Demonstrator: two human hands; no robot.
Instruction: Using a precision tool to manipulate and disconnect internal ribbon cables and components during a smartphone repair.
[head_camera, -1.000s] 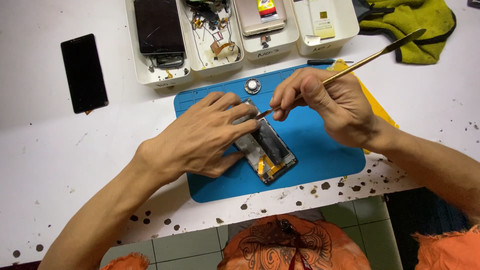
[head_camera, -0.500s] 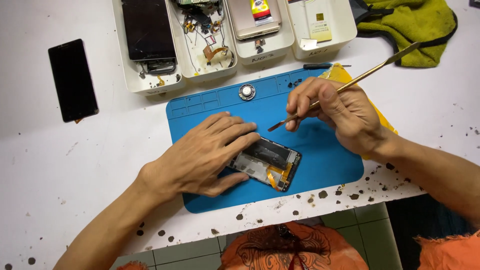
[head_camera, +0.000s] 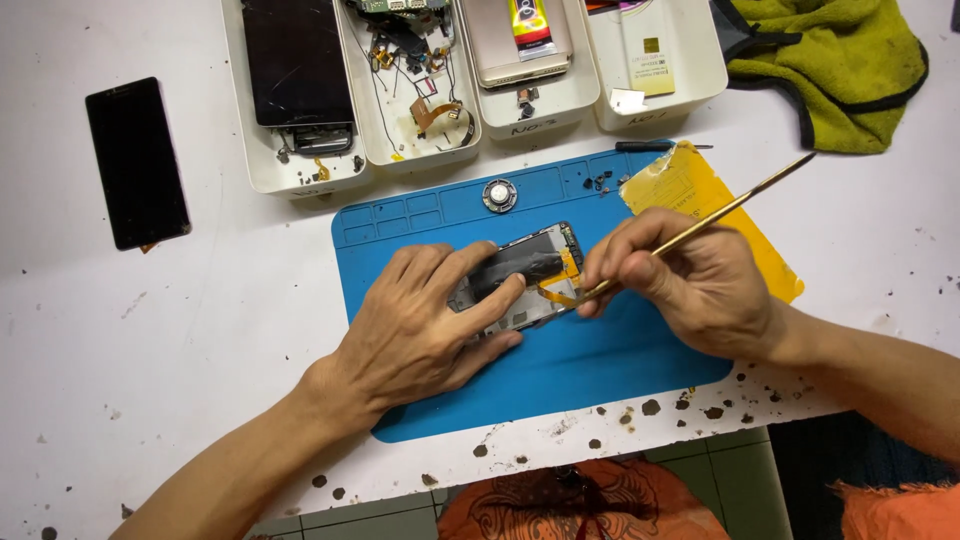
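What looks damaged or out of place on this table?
The table is chipped: dark pits dot its front edge below the blue mat. The opened phone lies askew under the left hand, while the right hand holds a thin tool to it. The cloth lies crumpled.

Opened phone (head_camera: 525, 272) flat on blue mat, thin brass tool (head_camera: 700, 228) tilted across it

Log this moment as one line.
left hand pressing opened phone | right hand holding thin metal tool, tip at phone edge | blue mat
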